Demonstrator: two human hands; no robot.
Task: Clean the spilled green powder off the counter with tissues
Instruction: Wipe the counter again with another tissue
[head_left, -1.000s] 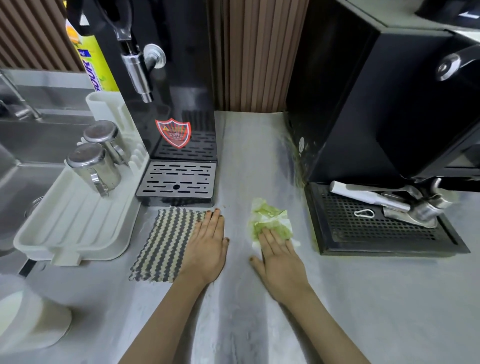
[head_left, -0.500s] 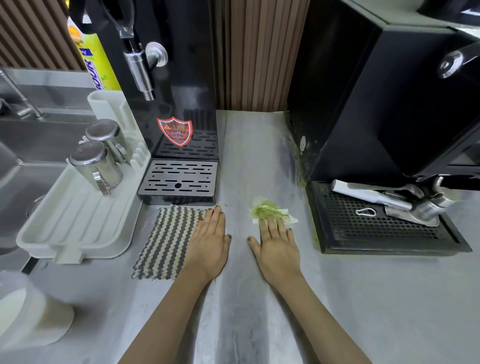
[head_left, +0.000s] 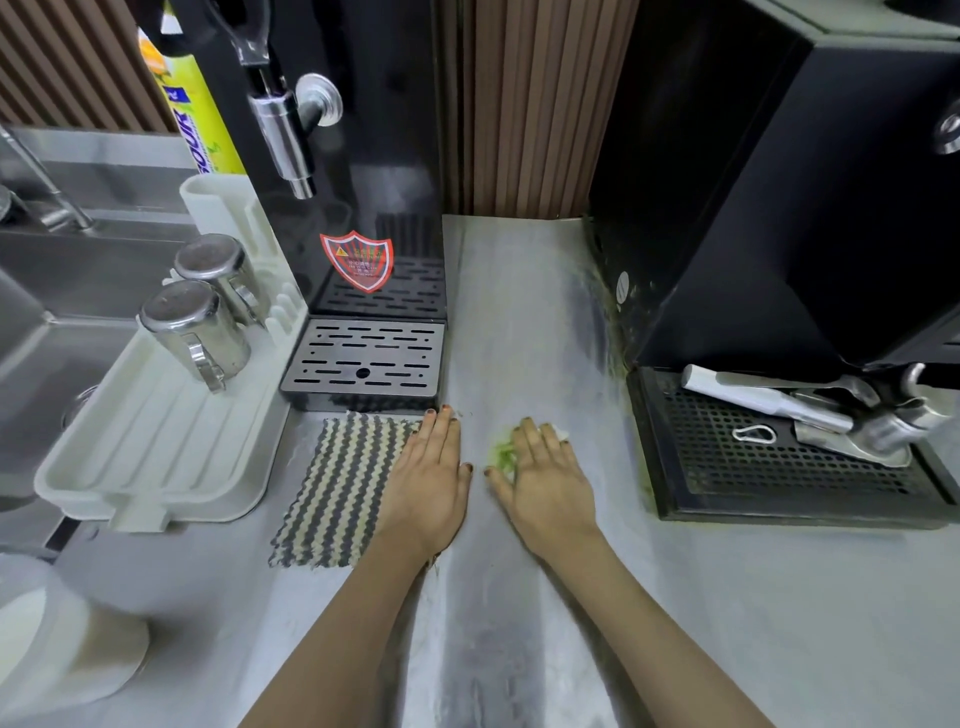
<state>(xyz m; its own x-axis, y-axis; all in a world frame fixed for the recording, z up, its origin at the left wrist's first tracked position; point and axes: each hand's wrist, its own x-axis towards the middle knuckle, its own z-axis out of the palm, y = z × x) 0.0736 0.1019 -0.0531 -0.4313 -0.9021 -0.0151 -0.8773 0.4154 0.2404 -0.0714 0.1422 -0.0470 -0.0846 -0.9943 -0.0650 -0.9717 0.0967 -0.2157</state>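
Observation:
A crumpled white tissue (head_left: 503, 456), stained green, lies on the grey counter (head_left: 519, 322) under my right hand (head_left: 545, 480). That hand presses flat on it with straight fingers, so only the tissue's left edge and a white corner past the fingertips show. My left hand (head_left: 428, 480) rests flat on the counter beside it, its outer edge overlapping a striped cloth (head_left: 337, 483). Green powder (head_left: 621, 332) clings along the base of the black coffee machine (head_left: 779, 208) and beside its drip tray (head_left: 789, 499).
A black water dispenser (head_left: 332, 156) with a slotted drip tray (head_left: 366, 364) stands behind my left hand. A white drying rack (head_left: 145, 447) at left holds two steel cups (head_left: 200, 332). A sink (head_left: 41, 312) lies far left, a white container (head_left: 47, 644) near left.
My right hand has slid back toward me and a little left, covering more of the green-stained tissue and bunching it under the fingers. My left hand has stayed in place.

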